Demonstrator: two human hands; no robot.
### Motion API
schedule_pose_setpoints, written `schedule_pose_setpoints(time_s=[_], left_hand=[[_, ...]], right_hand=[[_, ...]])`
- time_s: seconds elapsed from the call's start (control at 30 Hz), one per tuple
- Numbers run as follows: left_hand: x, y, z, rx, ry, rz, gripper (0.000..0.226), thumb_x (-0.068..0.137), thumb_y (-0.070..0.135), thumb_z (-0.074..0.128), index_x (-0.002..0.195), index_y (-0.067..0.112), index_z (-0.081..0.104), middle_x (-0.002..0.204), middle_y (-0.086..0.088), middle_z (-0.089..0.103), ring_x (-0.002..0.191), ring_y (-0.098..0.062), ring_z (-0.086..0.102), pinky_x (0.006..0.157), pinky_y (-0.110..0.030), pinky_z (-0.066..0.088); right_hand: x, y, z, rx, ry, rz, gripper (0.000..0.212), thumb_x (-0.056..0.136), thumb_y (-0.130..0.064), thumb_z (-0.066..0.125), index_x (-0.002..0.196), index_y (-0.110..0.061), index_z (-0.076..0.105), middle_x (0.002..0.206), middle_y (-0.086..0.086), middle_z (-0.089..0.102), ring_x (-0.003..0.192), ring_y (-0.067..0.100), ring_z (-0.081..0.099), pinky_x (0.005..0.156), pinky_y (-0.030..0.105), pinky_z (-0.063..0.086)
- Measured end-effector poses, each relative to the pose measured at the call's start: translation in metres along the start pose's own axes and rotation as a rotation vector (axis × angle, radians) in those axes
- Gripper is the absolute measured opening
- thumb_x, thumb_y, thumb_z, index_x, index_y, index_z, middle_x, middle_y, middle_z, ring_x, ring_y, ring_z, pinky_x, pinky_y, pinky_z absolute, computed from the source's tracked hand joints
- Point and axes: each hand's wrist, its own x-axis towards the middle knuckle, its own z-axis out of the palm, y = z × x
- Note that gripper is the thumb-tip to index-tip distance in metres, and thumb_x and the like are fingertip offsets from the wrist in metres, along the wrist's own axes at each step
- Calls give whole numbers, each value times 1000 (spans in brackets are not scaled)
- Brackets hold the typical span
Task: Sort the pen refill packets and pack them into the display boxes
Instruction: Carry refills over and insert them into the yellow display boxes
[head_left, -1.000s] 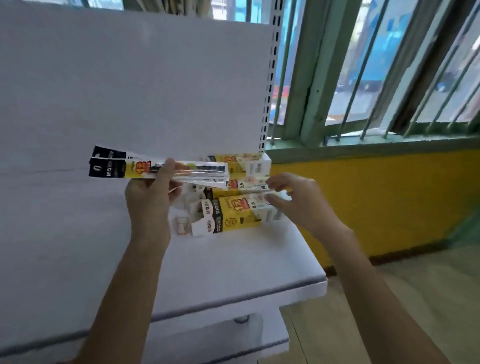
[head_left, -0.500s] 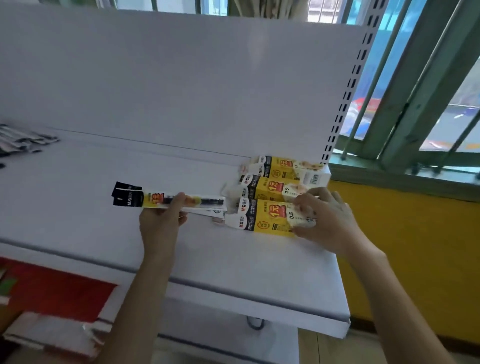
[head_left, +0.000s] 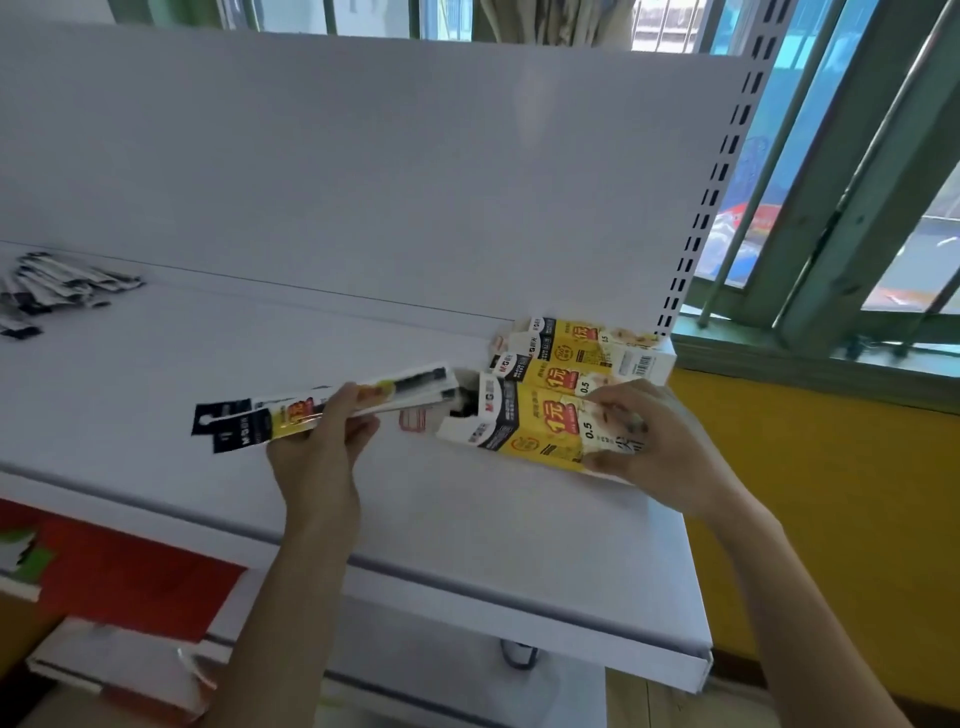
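Packets (head_left: 415, 385) pinched in left hand (head_left: 322, 457) point right toward box (head_left: 524, 421) gripped by right hand (head_left: 654, 452).

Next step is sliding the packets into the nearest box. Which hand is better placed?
Left. The left hand grips the refill packets, their ends at the open mouth of the nearest display box. The right hand holds that box's far end, steadying it.
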Motion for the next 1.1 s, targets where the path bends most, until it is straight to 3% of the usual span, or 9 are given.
schedule_pose_setpoints(time_s=[0.13, 0.27, 0.4, 0.57, 0.73, 0.87, 1.0, 1.1], left_hand=[[-1, 4, 0, -19, -46, 31, 6, 84, 8, 64, 90, 9, 62, 76, 4, 69, 69, -6, 68, 60, -17, 53], [-8, 8, 6, -43, -118, 44, 4, 85, 9, 62, 82, 11, 62, 81, -1, 68, 73, -9, 67, 61, -18, 53], [-10, 10, 8, -20, -108, 56, 5, 84, 7, 63, 86, 12, 61, 84, -2, 67, 72, -9, 67, 60, -17, 54], [-16, 9, 8, 80, -36, 82, 9, 81, 5, 66, 77, 12, 62, 68, 6, 68, 59, -5, 66, 52, -13, 51], [-18, 11, 6, 97, -89, 63, 9, 81, 6, 66, 80, 14, 63, 66, 10, 70, 63, -5, 67, 54, -14, 52], [-20, 12, 7, 175, -135, 86, 17, 80, 6, 66, 96, 0, 62, 89, -9, 68, 80, -15, 67, 55, -14, 52], [-18, 16, 6, 165, -80, 109, 6, 80, 6, 67, 82, 9, 62, 79, -2, 66, 61, -5, 66, 53, -13, 51], [-16, 16, 4, 172, -87, 144, 21, 80, 7, 67, 99, -1, 62, 90, -10, 66, 62, -4, 67, 55, -14, 52]], right_hand=[[-2, 3, -2, 113, 49, 13, 62, 66, -15, 81, 121, -24, 54, 112, -15, 45, 111, 12, 42, 96, 33, 42], [-6, 2, 1, 144, 42, -1, 61, 65, -11, 82, 118, -25, 56, 101, -30, 40, 109, 14, 45, 97, 36, 44], [-8, 0, 0, 141, 32, -6, 61, 65, -9, 81, 119, -23, 56, 99, -33, 35, 105, 14, 47, 96, 34, 45], [-10, 1, 1, 95, 44, -9, 61, 64, -12, 82, 118, -25, 57, 97, -34, 36, 106, 17, 48, 97, 41, 42], [-10, 0, 1, 116, 46, 11, 62, 64, -11, 82, 119, -24, 57, 96, -33, 36, 107, 19, 48, 96, 40, 43], [-11, -1, 3, 125, 42, 12, 61, 64, -9, 82, 117, -25, 58, 100, -22, 42, 103, 15, 49, 96, 38, 45], [-10, 1, 2, 133, 55, 29, 62, 64, -12, 82, 118, -26, 57, 102, -21, 42, 104, 15, 48, 97, 39, 43], [-9, 2, 1, 137, 70, 37, 63, 63, -14, 83, 119, -26, 56, 104, -20, 43, 109, 19, 48, 98, 43, 43]])
